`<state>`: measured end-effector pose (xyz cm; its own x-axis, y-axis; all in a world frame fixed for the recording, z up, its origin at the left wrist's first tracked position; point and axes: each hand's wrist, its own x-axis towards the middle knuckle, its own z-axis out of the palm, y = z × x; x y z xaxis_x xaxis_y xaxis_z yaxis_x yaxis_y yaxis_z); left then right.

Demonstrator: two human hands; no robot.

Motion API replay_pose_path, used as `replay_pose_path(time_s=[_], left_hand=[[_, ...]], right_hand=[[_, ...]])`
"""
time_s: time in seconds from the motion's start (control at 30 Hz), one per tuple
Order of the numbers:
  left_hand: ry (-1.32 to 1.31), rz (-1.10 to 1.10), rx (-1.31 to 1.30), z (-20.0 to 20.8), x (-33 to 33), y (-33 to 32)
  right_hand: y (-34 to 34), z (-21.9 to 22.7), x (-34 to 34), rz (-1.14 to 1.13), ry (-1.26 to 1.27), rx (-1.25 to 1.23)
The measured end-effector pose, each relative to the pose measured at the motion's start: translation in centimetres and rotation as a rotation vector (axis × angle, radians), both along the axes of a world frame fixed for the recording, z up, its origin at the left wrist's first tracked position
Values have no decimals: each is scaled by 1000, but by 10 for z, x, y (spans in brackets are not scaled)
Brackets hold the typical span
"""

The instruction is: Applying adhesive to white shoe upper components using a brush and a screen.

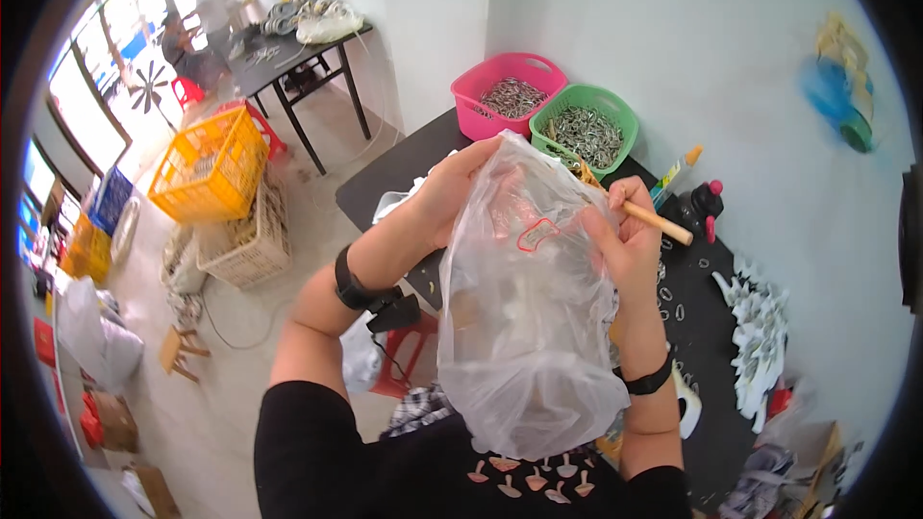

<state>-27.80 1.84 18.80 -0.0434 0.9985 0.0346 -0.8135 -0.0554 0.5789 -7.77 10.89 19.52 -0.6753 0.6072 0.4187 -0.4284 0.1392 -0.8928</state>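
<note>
A large, see-through plastic bag with a small red mark hangs in front of my chest. My left hand is closed on its upper left edge, the fingers partly hidden behind the film. My right hand grips the bag's right edge. The same hand also holds a wooden-handled tool, its light round handle pointing right; the tool's far end is partly hidden by the fingers and bag. Just beyond the hands stand a pink basket and a green basket, both holding many small metal pieces.
The black table bears loose metal rings, a glue bottle, a dark bottle and a pile of white pieces. Left on the floor are a yellow crate over a white crate and a wooden stool. Two people are farther back.
</note>
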Motion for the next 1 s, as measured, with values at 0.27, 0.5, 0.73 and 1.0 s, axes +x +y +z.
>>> replay_pose_path(time_s=[0.27, 0.5, 0.73, 1.0], left_hand=[[36, -80, -112, 11, 9, 2], [152, 27, -185, 20, 17, 1], [237, -60, -123, 18, 15, 7], [245, -129, -59, 14, 15, 10]], right_hand=[[-7, -8, 10, -66, -12, 70], [-8, -14, 14, -51, -6, -34], [-5, -24, 14, -110, 38, 53], [-4, -25, 19, -42, 99, -71]])
